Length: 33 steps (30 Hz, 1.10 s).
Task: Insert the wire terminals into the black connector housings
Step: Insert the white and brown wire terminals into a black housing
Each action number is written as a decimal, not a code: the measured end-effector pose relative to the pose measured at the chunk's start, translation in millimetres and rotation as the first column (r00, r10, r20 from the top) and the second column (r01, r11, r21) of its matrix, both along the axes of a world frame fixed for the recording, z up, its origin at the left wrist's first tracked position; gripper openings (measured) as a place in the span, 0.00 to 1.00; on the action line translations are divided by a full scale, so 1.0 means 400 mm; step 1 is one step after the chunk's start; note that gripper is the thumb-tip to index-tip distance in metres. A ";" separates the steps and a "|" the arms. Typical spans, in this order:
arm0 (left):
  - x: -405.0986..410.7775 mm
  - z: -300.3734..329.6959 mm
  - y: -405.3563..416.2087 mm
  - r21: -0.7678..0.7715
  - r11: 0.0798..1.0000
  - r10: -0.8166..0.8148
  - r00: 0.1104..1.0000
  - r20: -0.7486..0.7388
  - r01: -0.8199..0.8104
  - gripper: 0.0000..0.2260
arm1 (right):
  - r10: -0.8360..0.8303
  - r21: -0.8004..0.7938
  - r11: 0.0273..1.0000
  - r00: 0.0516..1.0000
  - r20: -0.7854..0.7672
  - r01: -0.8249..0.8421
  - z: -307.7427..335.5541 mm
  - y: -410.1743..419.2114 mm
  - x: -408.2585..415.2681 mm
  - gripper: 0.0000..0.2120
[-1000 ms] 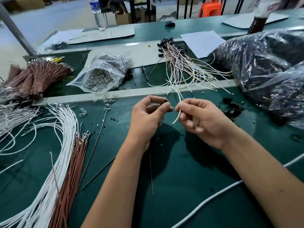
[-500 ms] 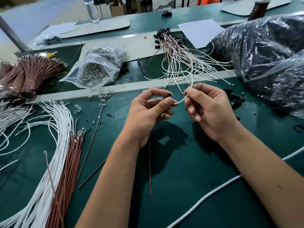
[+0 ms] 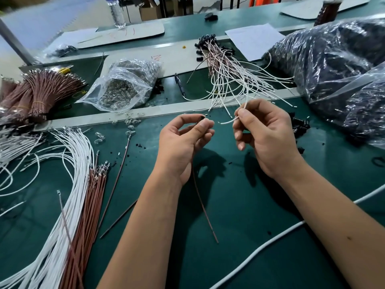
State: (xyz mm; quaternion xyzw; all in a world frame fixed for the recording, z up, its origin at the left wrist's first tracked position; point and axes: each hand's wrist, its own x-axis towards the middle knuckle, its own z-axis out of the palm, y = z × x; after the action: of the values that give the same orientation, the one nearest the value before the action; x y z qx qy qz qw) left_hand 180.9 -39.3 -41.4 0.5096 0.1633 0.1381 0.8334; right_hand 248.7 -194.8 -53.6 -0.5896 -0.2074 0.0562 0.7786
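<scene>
— Where's the housing right now?

— I've got my left hand [image 3: 183,140] pinching the black connector housing [image 3: 202,118] between thumb and fingertip, open face turned toward the other hand so the slot can be seen. A brown wire [image 3: 203,207] hangs down from that grip toward me; I judge it's the one already seated.

— And the right?

— My right hand [image 3: 264,132] pinches a white wire [image 3: 229,121] close behind its terminal, fingers curled round it. Holding it that short keeps the tip stiff for aiming. The terminal sits just beside the housing, not touching, a small gap between them.

— Why so high off the tabletop [image 3: 239,205]?

— Nearer my eyes, I'd say; the slot is tiny. Beyond the housing lies the heap of finished assemblies [image 3: 227,80]; left of it, the loose white wires [image 3: 68,163] and brown wires [image 3: 91,201].

— Next?

— Likely line up the terminal and push until it seats.
</scene>
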 end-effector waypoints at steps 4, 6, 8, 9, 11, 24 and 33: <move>-0.002 -0.004 -0.003 0.052 0.999 0.006 1.000 -0.003 -0.006 0.06 | 0.008 -0.090 0.996 0.994 0.110 0.002 -0.006 0.003 -0.007 0.05; -0.002 -0.007 -0.010 0.095 0.995 -0.011 1.000 -0.023 0.013 0.07 | 0.022 -0.108 0.994 0.989 0.146 -0.006 -0.005 0.006 -0.010 0.06; -0.001 -0.009 -0.012 0.120 0.993 -0.015 0.999 -0.048 0.020 0.06 | 0.027 -0.110 0.994 0.986 0.163 -0.009 -0.004 0.008 -0.011 0.06; 0.000 -0.009 -0.013 0.120 0.993 -0.011 0.998 -0.058 0.018 0.05 | 0.027 -0.108 0.994 0.986 0.167 -0.009 -0.004 0.008 -0.011 0.06; -0.001 -0.007 -0.012 0.083 0.997 -0.001 0.997 -0.073 0.007 0.06 | 0.029 -0.101 0.995 0.986 0.163 -0.013 -0.007 0.007 -0.009 0.05; 0.009 0.011 -0.047 -0.417 0.907 0.081 0.997 0.015 -0.068 0.07 | 0.170 0.191 0.974 0.952 -0.255 -0.123 0.004 0.032 -0.022 0.06; 0.007 -0.018 -0.042 0.256 0.939 0.224 0.973 0.056 -0.231 0.06 | 0.062 0.112 0.993 0.978 -0.199 -0.040 0.000 0.030 -0.023 0.04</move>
State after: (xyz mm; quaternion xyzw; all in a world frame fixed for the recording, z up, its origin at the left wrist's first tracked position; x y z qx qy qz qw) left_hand 183.8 -56.1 -48.7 0.5907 0.1905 0.2606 0.7395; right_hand 239.6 -182.7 -53.4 -0.5325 -0.1451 0.1244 0.8245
